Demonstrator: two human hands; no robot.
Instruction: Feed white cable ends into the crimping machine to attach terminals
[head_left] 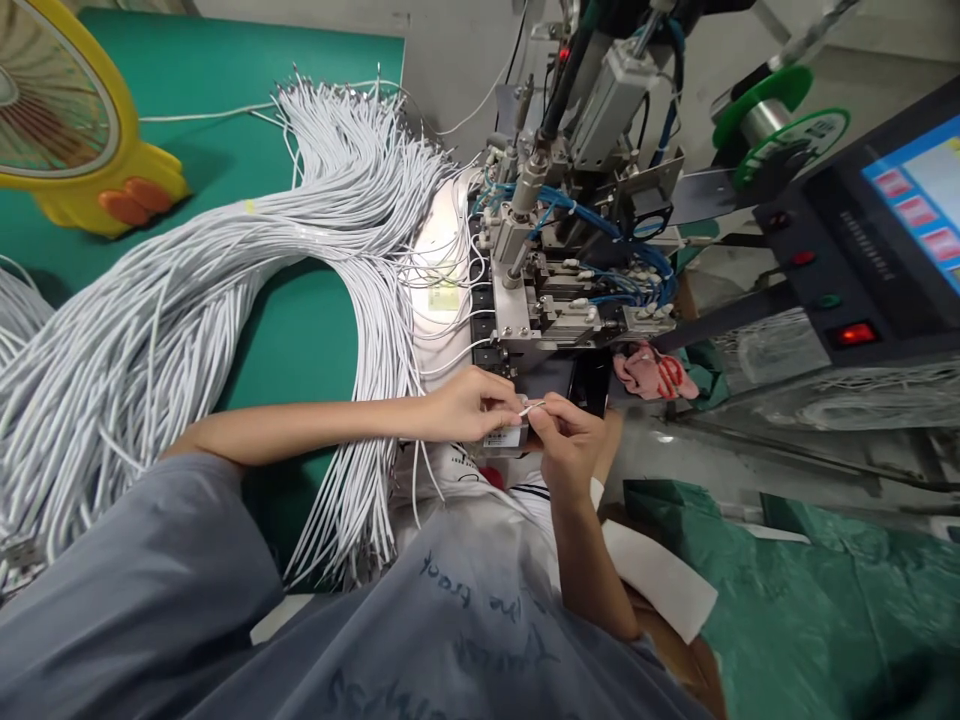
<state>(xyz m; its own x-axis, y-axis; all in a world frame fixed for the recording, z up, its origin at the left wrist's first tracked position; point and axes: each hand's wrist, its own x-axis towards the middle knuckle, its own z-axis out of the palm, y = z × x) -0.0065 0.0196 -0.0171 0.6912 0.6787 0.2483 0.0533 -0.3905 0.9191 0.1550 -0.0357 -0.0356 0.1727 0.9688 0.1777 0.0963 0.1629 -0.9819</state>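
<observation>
My left hand (469, 403) and my right hand (568, 440) meet just in front of a small metal machine (559, 290). Both pinch the end of one thin white wire (531, 406) between fingertips. Below the hands sits a small grey block with a label (504, 438). A big bundle of white wires (187, 310) fans across the green mat (300, 340) to my left, and its ends reach toward the machine.
A yellow fan (67, 120) stands at the far left. A control box with a touch screen (915, 200) and a lit red switch (855, 334) is at the right. A green spool (776, 125) sits behind the machine. Green cloth (825, 590) covers the lower right.
</observation>
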